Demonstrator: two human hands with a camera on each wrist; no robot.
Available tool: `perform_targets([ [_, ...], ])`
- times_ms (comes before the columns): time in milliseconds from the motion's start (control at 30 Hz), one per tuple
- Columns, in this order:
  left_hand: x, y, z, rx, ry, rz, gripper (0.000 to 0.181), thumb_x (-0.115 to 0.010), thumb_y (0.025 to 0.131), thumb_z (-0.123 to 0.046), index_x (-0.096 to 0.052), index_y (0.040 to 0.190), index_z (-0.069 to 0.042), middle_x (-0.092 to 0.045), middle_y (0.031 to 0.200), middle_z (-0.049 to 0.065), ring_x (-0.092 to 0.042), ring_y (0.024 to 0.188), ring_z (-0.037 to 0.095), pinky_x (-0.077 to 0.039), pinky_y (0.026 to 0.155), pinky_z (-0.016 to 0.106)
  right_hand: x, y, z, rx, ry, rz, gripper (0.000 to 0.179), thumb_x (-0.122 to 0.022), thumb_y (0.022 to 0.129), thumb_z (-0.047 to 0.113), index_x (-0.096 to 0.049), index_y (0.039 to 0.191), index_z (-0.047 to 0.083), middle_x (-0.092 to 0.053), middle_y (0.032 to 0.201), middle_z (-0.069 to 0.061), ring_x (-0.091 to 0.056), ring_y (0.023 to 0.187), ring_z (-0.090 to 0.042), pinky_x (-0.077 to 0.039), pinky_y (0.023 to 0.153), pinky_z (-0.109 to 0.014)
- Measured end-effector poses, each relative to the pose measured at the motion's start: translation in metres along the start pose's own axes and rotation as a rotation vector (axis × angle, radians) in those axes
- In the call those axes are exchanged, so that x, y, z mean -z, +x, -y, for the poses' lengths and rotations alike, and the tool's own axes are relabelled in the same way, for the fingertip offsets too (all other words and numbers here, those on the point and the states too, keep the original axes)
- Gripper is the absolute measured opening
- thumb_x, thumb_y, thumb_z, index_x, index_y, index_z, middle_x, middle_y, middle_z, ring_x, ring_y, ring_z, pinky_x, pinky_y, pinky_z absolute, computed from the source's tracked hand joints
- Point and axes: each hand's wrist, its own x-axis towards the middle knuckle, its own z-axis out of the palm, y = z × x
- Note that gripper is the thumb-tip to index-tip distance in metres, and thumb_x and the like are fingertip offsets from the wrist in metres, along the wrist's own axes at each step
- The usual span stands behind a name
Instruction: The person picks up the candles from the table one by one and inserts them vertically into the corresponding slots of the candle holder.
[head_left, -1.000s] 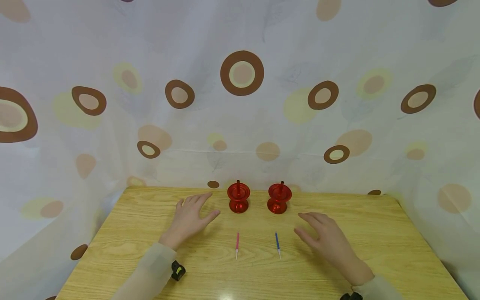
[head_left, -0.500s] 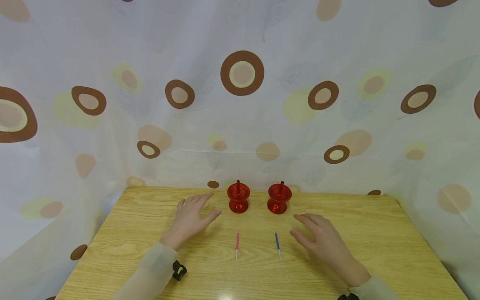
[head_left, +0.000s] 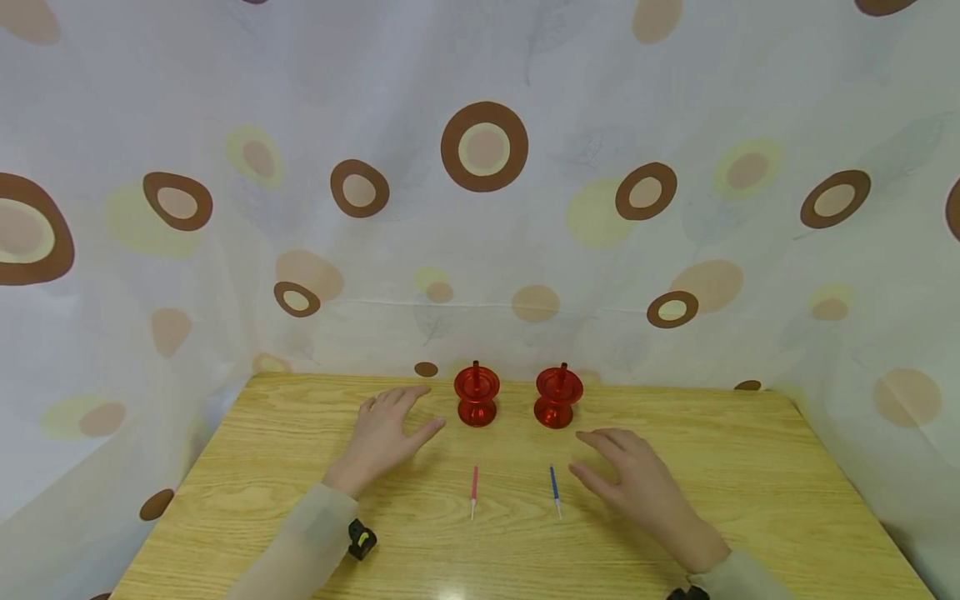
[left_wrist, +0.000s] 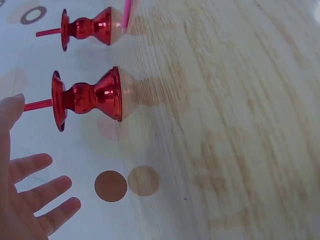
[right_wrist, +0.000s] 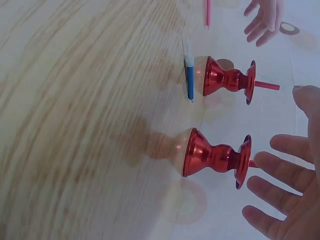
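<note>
Two shiny red candle holders, a left one (head_left: pixel 477 412) and a right one (head_left: pixel 554 413), stand upright near the back of the table, each with a thin upright pin in its dish. In front of them lie a thin pink candle (head_left: pixel 475 485) and a thin blue candle (head_left: pixel 555 487), both with white lower tips. My left hand (head_left: pixel 381 433), fingers spread, is left of the left holder and holds nothing. The right hand (head_left: pixel 637 482) hovers right of the blue candle with relaxed fingers and an empty palm; the right wrist view shows its fingers (right_wrist: pixel 272 197) overlapping the right holder's pin.
The wood-grain table (head_left: pixel 750 483) backs onto a pale curtain (head_left: pixel 405 250) with brown and yellow round prints, which also encloses both sides. A black wrist device (head_left: pixel 362 540) sits at the left sleeve.
My right hand has drifted left, closer to the blue candle. The left hand has shifted very slightly right. Holders and candles stay in place.
</note>
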Motion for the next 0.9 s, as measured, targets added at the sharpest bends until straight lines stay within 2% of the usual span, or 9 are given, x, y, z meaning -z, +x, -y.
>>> perform_targets([
  [200,0.001,0.001,-0.004,-0.016,-0.003,-0.005,0.059,-0.061,0.100,-0.058,-0.066,0.138,-0.013,-0.066,0.140,0.009,-0.058,0.132,0.035,-0.039,0.110,0.065,-0.003,0.005,0.005,0.017,0.009,0.007,0.034,-0.087,0.084,0.021,-0.076,0.113,0.008,-0.073,0.108,-0.005,-0.070,0.099,-0.025,-0.060,0.083,-0.048],
  [333,-0.002,0.002,-0.004,-0.039,-0.016,-0.015,0.055,-0.062,0.100,-0.055,-0.070,0.130,-0.010,-0.072,0.129,0.008,-0.068,0.117,0.031,-0.051,0.100,0.056,-0.007,0.007,0.008,0.005,0.017,0.034,0.031,-0.086,0.086,0.023,-0.076,0.112,0.010,-0.072,0.107,-0.003,-0.070,0.098,-0.022,-0.060,0.083,-0.045],
  [467,-0.002,0.003,-0.005,-0.057,-0.033,-0.025,0.052,-0.064,0.100,-0.053,-0.072,0.126,-0.009,-0.074,0.122,0.006,-0.071,0.106,0.027,-0.056,0.091,0.050,-0.009,0.010,0.013,-0.015,0.039,0.050,0.030,-0.086,0.087,0.024,-0.076,0.112,0.011,-0.071,0.106,-0.001,-0.069,0.097,-0.020,-0.060,0.083,-0.043],
  [667,-0.004,0.005,-0.007,-0.044,-0.048,-0.022,0.053,-0.063,0.100,-0.055,-0.071,0.128,-0.011,-0.073,0.127,0.006,-0.068,0.116,0.030,-0.053,0.098,0.053,-0.012,0.015,0.021,-0.063,0.109,0.096,0.024,-0.084,0.089,0.024,-0.075,0.108,0.013,-0.071,0.103,0.003,-0.069,0.096,-0.019,-0.060,0.083,-0.041],
  [800,-0.006,0.007,-0.007,-0.033,-0.055,-0.029,0.054,-0.064,0.099,-0.057,-0.070,0.131,-0.014,-0.069,0.134,0.006,-0.063,0.125,0.033,-0.048,0.104,0.058,-0.016,0.017,0.026,-0.127,0.140,0.160,0.023,-0.082,0.092,0.028,-0.075,0.110,0.015,-0.072,0.107,0.004,-0.068,0.102,-0.018,-0.059,0.087,-0.042],
  [900,-0.008,0.009,-0.008,-0.033,-0.068,-0.039,0.053,-0.066,0.098,-0.055,-0.070,0.132,-0.014,-0.067,0.137,0.007,-0.060,0.129,0.033,-0.046,0.106,0.061,-0.020,0.018,0.029,-0.139,0.151,0.186,0.025,-0.081,0.092,0.030,-0.075,0.111,0.014,-0.073,0.110,0.003,-0.068,0.104,-0.018,-0.058,0.089,-0.042],
])
